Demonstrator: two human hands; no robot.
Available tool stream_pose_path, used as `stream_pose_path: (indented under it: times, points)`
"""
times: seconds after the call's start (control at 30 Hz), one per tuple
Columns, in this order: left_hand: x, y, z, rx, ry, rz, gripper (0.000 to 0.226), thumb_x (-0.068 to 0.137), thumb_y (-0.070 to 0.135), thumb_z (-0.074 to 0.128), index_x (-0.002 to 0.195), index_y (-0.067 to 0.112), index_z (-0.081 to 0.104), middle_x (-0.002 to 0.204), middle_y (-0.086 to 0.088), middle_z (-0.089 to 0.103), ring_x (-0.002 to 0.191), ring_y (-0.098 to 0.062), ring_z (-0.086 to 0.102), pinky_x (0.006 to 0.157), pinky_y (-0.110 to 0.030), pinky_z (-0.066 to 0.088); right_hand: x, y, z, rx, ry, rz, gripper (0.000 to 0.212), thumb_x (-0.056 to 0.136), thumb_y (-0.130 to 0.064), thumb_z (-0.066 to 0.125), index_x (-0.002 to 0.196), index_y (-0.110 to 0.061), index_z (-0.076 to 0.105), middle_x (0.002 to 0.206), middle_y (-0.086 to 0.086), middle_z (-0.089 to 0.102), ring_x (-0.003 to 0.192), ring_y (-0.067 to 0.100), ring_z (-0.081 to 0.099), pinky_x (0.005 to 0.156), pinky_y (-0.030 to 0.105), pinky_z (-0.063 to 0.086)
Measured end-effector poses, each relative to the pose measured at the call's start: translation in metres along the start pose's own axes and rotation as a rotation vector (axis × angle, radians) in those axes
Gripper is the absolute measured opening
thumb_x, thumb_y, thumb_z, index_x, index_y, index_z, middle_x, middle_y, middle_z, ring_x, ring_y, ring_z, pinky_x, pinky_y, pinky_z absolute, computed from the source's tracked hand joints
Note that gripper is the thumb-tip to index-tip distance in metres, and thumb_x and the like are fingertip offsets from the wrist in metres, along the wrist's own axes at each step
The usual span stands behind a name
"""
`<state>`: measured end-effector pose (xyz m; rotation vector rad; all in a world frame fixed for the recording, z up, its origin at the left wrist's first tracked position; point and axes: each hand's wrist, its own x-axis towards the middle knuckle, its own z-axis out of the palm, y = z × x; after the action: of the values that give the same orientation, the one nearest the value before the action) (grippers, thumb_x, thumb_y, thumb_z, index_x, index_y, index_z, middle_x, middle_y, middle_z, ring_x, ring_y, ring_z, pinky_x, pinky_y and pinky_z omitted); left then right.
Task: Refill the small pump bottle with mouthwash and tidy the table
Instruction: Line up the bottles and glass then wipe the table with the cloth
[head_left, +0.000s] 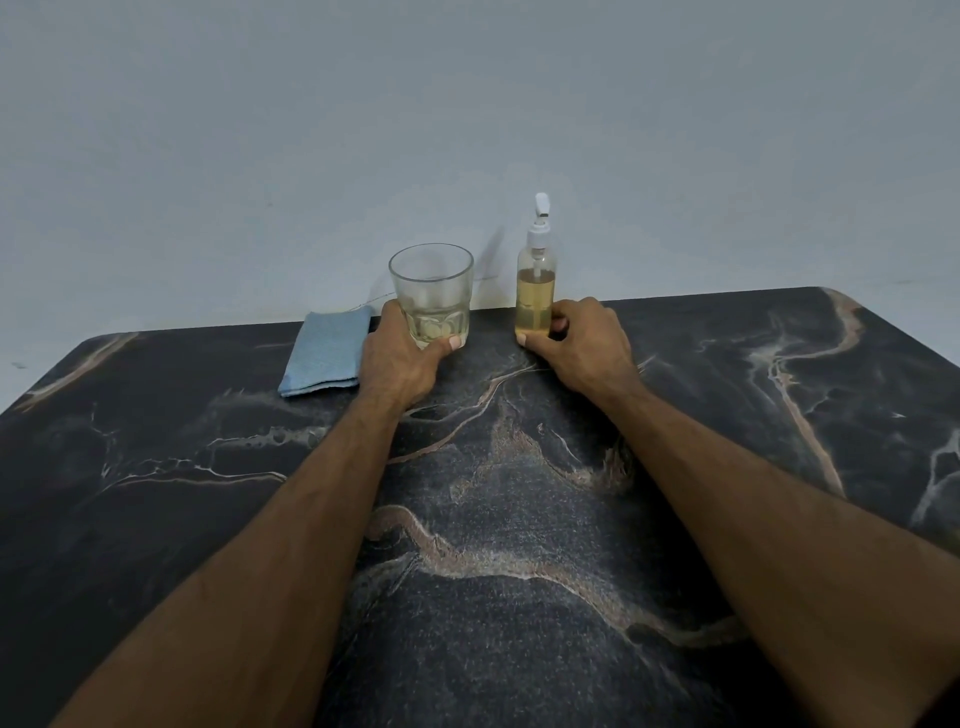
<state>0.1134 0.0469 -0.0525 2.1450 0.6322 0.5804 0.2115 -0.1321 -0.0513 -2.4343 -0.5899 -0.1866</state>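
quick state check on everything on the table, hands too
pump bottle: upright, pump on, mostly full of yellowish liquid
glass: upright, a little liquid at the bottom
blue cloth: folded, lying flat
left hand: grips the glass
right hand: grips the bottle's base

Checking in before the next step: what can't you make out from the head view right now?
- Left hand covers the glass base: table contact unclear.
- Right hand hides the pump bottle foot.
- Pump collar tightness: too small.
- Blue cloth underside hidden.
- Table near edge cut off by the frame.
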Motion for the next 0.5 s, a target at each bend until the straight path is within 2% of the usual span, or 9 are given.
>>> stream_pose_path:
  times: [0.27, 0.5]
  points:
    - [0.0015, 0.0014, -0.0005, -0.002, 0.009, 0.02, 0.067, 0.077, 0.031, 0.08, 0.13, 0.006, 0.047, 0.13, -0.011, 0.058, 0.116, -0.026, 0.056, 0.099, -0.041, 0.046, 0.0004, 0.0002, 0.0009, -0.021, 0.005, 0.007, 0.047, 0.084, -0.057, 0.068, 0.101, -0.013, 0.069, 0.101, 0.005, 0.068, 0.098, 0.025, 0.061, 0.082, 0.042, 0.054]
    - [0.0016, -0.0003, 0.001, 0.015, 0.032, 0.024, 0.065, 0.078, 0.032, 0.079, 0.128, 0.006, 0.048, 0.128, -0.01, 0.059, 0.114, -0.026, 0.056, 0.096, -0.04, 0.047, 0.0005, -0.0009, 0.0005, -0.017, -0.006, 0.019, 0.05, 0.083, -0.059, 0.068, 0.106, -0.014, 0.07, 0.106, 0.005, 0.068, 0.102, 0.025, 0.061, 0.086, 0.044, 0.054]
